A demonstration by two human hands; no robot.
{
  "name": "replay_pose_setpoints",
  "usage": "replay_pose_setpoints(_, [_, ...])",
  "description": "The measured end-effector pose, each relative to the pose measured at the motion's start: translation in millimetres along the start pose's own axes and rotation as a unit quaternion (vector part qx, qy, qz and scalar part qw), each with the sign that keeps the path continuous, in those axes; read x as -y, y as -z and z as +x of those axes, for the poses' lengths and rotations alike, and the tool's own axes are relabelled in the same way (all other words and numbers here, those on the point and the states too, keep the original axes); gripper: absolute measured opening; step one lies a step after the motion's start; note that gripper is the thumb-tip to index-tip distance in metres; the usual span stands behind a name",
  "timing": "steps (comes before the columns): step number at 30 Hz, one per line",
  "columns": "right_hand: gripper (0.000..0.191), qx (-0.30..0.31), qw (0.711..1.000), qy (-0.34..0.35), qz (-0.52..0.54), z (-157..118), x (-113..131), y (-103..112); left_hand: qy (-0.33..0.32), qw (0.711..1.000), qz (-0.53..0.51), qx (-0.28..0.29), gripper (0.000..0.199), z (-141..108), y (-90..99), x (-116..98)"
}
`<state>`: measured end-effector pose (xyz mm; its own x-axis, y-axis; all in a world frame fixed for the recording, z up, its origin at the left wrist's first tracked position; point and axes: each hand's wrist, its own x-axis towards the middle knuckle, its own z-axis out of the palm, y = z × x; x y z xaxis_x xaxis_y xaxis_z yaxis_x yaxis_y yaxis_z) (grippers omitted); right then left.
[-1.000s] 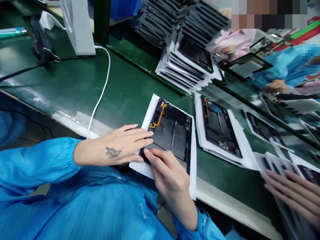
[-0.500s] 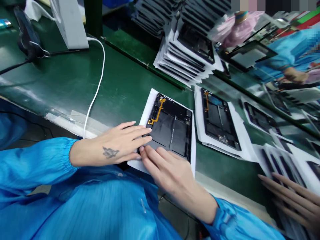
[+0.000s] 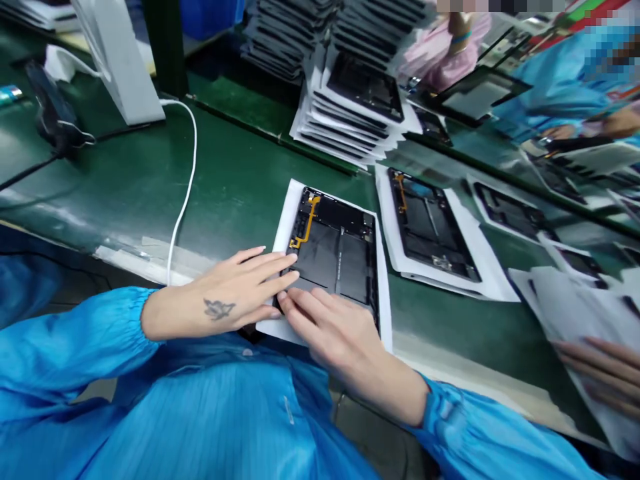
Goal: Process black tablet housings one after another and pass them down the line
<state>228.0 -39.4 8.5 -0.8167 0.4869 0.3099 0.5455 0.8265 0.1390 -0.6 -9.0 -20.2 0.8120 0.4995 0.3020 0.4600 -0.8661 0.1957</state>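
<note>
In front of me an opened tablet housing lies on a white sheet on the green bench. An orange flex cable runs down its upper left side. My left hand lies flat from the left, fingers stretched out, its fingertips on the housing's left edge. My right hand bends over the lower left corner with thumb and fingertips drawn together. Whatever those fingertips press or pinch is hidden beneath them.
A second housing on white sheets lies to the right. Behind stand tall stacks of interleaved housings. A white cable crosses the bench at left. Another person's hand is over papers at far right; co-workers sit opposite.
The view has shifted slightly. My hands stay at the same corner, with the right fingers drawn a little closer together. The other person's hand at right has moved with the papers.
</note>
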Motion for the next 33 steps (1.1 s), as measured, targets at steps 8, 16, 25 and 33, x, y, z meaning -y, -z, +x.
replay_pose_setpoints(8, [0.046,-0.242,0.93,-0.23,0.153,-34.3,23.1,20.2,0.03,0.996,0.028,-0.076,0.038,-26.0,6.3,-11.0])
replay_pose_setpoints(16, [0.043,-0.287,0.862,-0.278,0.312,-34.6,34.9,7.9,-0.045,0.991,0.078,-0.103,0.034,-20.7,5.5,-17.2])
replay_pose_setpoints(25, [0.037,-0.268,0.921,-0.191,0.21,-36.5,44.3,-17.7,-0.05,0.987,0.082,-0.13,0.034,-14.7,-2.9,-15.8])
replay_pose_setpoints(33, [0.058,-0.27,0.935,-0.195,0.119,-48.5,49.2,-35.7,-0.041,0.985,0.082,-0.145,0.032,-15.6,-5.4,-18.0])
